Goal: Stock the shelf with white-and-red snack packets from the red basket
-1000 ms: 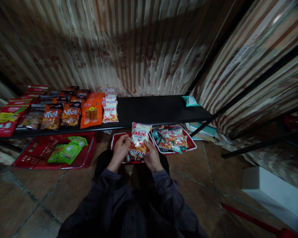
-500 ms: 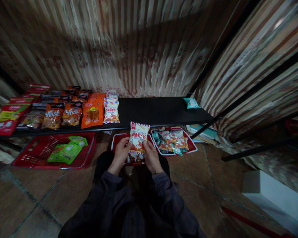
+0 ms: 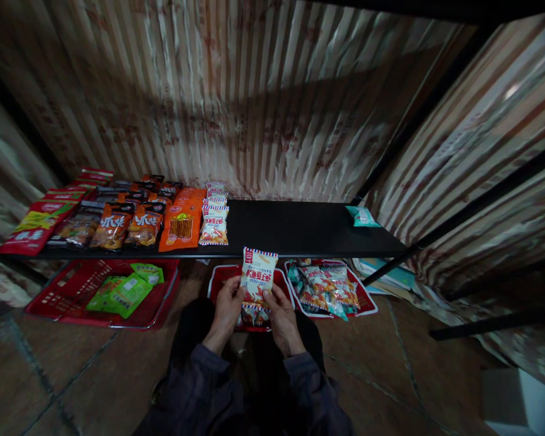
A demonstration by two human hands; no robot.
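Note:
A white and orange snack bag [image 3: 258,277] with red print stands upright between my hands, its printed face toward me. My left hand [image 3: 229,307] grips its left edge and my right hand [image 3: 281,316] its lower right edge, both closed on it. Below lies a red basket [image 3: 217,280] with more snack bags in it, partly hidden by my hands. On the black shelf [image 3: 290,227] just ahead, a row of matching white snack bags [image 3: 214,227] runs front to back, beside an orange snack bag [image 3: 181,227].
Left on the shelf are brown-orange packs [image 3: 113,227] and red pouches [image 3: 36,221]; a teal bag [image 3: 362,216] lies at its right end. A red basket [image 3: 166,303] with green packs stands left, another basket [image 3: 370,306] of bags right. A shelf post [image 3: 390,266] rises at right.
The view has shifted, so the shelf and baskets sit lower in the picture. Both hands still hold the same snack bag, at nearly the same angle.

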